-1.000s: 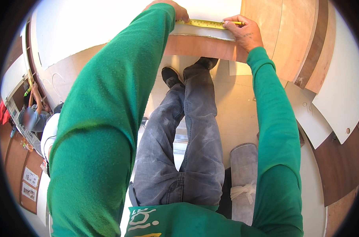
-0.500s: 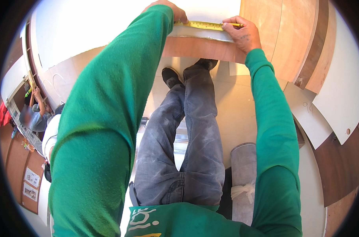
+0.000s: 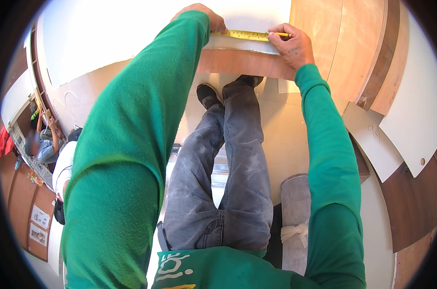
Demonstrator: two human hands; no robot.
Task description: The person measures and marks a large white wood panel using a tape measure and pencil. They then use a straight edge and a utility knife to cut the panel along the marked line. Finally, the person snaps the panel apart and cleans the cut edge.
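Here, a smooth white board (image 3: 132, 29) is lying under the left fingers (image 3: 221, 25), whose grip I cannot tell; flat yellow tape (image 3: 247, 35) is running to the right fingers (image 3: 276, 39), which are pinching a slim stick (image 3: 288, 34), wooden panels (image 3: 319, 29) spreading rightward.

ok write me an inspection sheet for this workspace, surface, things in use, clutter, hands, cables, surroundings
Surface: white sheet, wood panel to its right
Things in use: tape measure, extended across the sheet; pencil
Clutter: tied grey roll; boards at right
Hands: left hand at tape's left end, grip partly hidden; right hand pinching pencil
Cables: none certain
Surroundings: person in white, person in grey-blue, both left
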